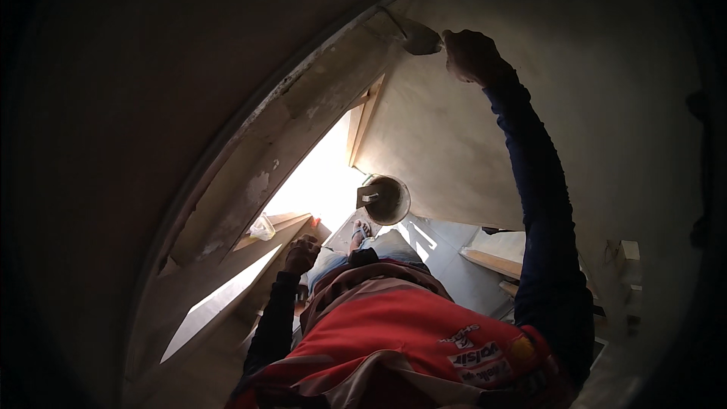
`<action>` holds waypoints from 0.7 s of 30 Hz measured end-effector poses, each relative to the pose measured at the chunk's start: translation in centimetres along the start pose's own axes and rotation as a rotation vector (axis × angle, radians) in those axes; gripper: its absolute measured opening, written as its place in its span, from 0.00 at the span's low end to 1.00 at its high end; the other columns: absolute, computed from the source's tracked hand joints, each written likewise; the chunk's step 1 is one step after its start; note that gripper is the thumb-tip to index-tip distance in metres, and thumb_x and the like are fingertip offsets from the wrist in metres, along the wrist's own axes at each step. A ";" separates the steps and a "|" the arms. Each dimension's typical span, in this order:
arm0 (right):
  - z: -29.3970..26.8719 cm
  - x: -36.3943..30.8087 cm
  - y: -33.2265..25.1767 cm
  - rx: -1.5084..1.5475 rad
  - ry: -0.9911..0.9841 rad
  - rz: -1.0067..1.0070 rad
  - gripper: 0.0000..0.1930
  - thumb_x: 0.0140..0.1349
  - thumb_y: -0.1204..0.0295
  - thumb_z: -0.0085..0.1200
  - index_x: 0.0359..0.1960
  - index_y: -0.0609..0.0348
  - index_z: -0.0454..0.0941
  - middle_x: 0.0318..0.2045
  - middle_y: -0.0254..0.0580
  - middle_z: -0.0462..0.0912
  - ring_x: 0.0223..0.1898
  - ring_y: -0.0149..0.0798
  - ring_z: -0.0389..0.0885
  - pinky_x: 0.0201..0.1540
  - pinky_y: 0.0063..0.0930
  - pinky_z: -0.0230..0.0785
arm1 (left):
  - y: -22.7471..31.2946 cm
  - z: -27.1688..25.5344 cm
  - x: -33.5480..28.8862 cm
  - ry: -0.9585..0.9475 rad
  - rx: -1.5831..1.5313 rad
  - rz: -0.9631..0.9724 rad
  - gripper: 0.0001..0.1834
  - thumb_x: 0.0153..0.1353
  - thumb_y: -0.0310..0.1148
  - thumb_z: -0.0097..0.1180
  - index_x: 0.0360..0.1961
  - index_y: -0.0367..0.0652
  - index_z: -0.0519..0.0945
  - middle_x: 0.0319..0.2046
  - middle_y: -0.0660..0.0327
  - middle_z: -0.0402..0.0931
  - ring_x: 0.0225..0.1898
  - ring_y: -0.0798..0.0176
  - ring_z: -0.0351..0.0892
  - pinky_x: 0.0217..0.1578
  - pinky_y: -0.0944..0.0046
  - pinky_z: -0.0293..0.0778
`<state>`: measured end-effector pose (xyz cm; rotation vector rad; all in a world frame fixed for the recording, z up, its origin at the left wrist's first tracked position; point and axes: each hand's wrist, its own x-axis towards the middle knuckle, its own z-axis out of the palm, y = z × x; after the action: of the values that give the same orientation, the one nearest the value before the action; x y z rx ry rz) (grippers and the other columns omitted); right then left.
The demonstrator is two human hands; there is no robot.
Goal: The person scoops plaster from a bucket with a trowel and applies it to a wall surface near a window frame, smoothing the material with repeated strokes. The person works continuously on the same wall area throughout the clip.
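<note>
My right hand (475,58) is raised high against the far wall, its fingers closed round what looks like a small trowel (422,41). The trowel's grey blade points left, at the corner where the wall meets a plastered beam (303,91). A thin dark rod or wire (392,21) runs up from beside the blade. Low on the left, my left hand (303,254) has its fingers curled in; shadow hides whether anything is in them. Below, a round bucket (399,198) holds dark material, and a flat tool with a handle (369,196) lies across its left rim.
Bright light enters through an opening (314,170) with a wooden frame (366,123). A clear plastic bag (262,228) rests on a wooden ledge at the left. My sandalled foot (360,235) stands near the bucket. Wooden boards (492,260) lie lower right.
</note>
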<state>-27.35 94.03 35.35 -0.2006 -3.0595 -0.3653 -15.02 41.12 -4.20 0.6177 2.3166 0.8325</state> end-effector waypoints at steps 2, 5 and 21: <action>-0.1 0.1 -0.2 0.026 -0.005 0.010 0.11 0.60 0.72 0.60 0.43 0.62 0.84 0.31 0.53 0.88 0.37 0.53 0.90 0.41 0.48 0.83 | 0.5 -0.4 -0.2 -0.004 -0.072 -0.086 0.18 0.68 0.44 0.59 0.49 0.40 0.82 0.45 0.48 0.85 0.51 0.43 0.83 0.55 0.48 0.76; -0.2 0.2 -0.3 0.057 0.003 -0.016 0.12 0.59 0.72 0.60 0.43 0.61 0.84 0.31 0.54 0.88 0.37 0.54 0.90 0.41 0.49 0.82 | 1.4 -1.0 -0.5 0.008 0.018 -0.073 0.21 0.67 0.45 0.62 0.52 0.40 0.83 0.44 0.46 0.88 0.48 0.44 0.88 0.53 0.48 0.80; 18.0 -5.8 -11.9 1.095 0.225 0.445 0.16 0.71 0.65 0.58 0.50 0.63 0.71 0.32 0.50 0.84 0.30 0.51 0.88 0.34 0.45 0.82 | 1.6 -3.0 -4.0 -0.067 -0.008 -0.185 0.19 0.67 0.43 0.61 0.49 0.38 0.85 0.41 0.45 0.89 0.46 0.45 0.90 0.50 0.50 0.82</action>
<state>-23.88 86.08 14.72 -0.6601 -2.4262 1.1595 -13.76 38.64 0.26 0.4131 2.2674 0.7235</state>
